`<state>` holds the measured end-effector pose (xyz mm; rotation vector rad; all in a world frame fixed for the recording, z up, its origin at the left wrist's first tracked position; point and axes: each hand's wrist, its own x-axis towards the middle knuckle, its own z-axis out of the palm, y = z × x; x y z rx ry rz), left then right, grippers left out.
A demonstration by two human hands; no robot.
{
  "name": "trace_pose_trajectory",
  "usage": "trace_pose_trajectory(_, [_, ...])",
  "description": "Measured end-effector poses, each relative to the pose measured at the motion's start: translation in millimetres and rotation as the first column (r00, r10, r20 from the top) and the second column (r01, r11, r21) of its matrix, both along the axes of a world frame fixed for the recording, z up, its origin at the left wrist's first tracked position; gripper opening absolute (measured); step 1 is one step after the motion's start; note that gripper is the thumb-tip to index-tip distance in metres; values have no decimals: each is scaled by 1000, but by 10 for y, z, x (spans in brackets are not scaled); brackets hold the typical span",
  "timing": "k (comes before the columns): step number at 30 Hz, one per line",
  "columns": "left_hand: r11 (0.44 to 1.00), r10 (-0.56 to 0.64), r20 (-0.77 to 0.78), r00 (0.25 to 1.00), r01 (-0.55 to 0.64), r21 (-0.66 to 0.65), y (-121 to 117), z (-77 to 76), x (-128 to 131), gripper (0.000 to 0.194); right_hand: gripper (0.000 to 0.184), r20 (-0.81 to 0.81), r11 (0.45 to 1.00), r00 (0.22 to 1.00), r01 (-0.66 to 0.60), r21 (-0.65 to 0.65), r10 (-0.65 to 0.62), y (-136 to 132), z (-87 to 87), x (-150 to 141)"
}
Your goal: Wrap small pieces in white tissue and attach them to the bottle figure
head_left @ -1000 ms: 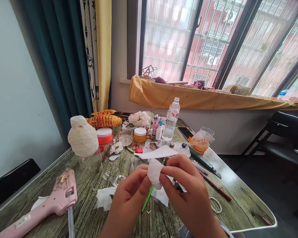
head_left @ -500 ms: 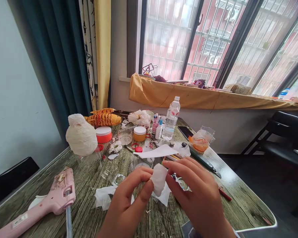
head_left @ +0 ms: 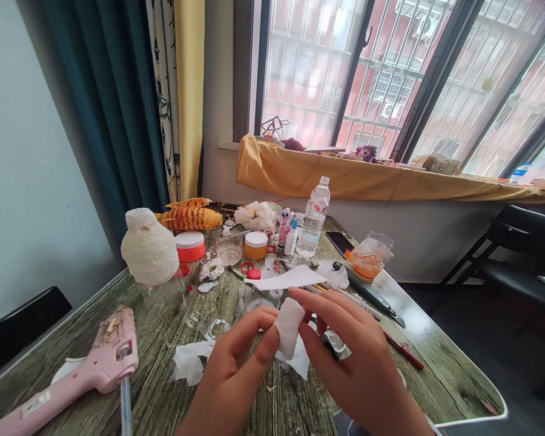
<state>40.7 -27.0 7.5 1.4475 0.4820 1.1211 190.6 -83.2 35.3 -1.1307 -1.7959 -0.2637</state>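
A small white paper-covered piece [head_left: 289, 327], rounded and a little lumpy, is held up over the table. My left hand [head_left: 240, 363] pinches its left side between thumb and fingers. On the other side, my right hand [head_left: 352, 348] curves around its right edge, with the thumb low and the index finger over the top. The fingers' contact behind the piece is hidden. Under my hands lie scraps of thin white paper [head_left: 188, 362]. Just beyond them is a larger white sheet [head_left: 295, 277].
A pink glue gun [head_left: 104, 357] lies at left, near a large white papered form [head_left: 149, 248]. Behind stand lidded jars [head_left: 256, 245], a water bottle [head_left: 313, 221] and an orange fish model [head_left: 193, 218]. A utility knife [head_left: 367, 290] and red pencil [head_left: 406, 354] lie at right.
The white piece has turned slightly, its top tilting right. My right index finger has moved up and left over its top; my left hand keeps its pinch.
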Motion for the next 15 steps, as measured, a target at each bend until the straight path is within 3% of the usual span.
trace_pose_trajectory(6, [1000,-9,-13,1000,9,-9,-7,6,-5,22,34,-106,999,994,26,-27,-28,42,-39,-6])
trace_pose_trajectory(10, [986,18,79,997,-5,-169,-21,-54,13,22,18,-227,1000,973,25,-13,-27,-4,11,-33])
trace_pose_trajectory(12, [971,36,121,992,-6,-238,-27,-79,13,23,11,-202,1000,979,-16,11,18,-38,43,-58])
trace_pose_trajectory(15, [976,40,165,985,-4,-216,-37,-83,0,25,9,-141,995,985,-100,24,102,-61,53,-98])
